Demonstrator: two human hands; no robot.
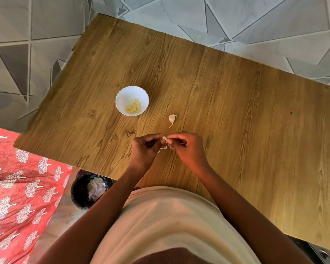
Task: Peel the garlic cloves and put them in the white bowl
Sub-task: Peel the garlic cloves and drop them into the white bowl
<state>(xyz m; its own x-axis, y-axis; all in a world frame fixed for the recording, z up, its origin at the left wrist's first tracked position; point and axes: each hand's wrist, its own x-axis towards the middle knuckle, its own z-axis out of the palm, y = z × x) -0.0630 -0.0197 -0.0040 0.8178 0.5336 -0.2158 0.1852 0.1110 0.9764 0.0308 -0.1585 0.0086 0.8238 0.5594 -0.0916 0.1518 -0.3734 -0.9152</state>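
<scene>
Person wears cream top [166, 221], loose and plain. Dark brown cloth [171, 257] below it, nearest camera. Both arms bare, no sleeves showing. Left hand [144, 149], right hand [189, 149]: no rings, no watch.

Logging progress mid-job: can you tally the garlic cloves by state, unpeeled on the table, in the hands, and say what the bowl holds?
Unpeeled clove lying on the wooden table: 1
Clove being peeled, pinched between left hand and right hand: 1
Peeled cloves in the white bowl: a small pile, too small to count
Total countable outside the bowl: 2
</scene>
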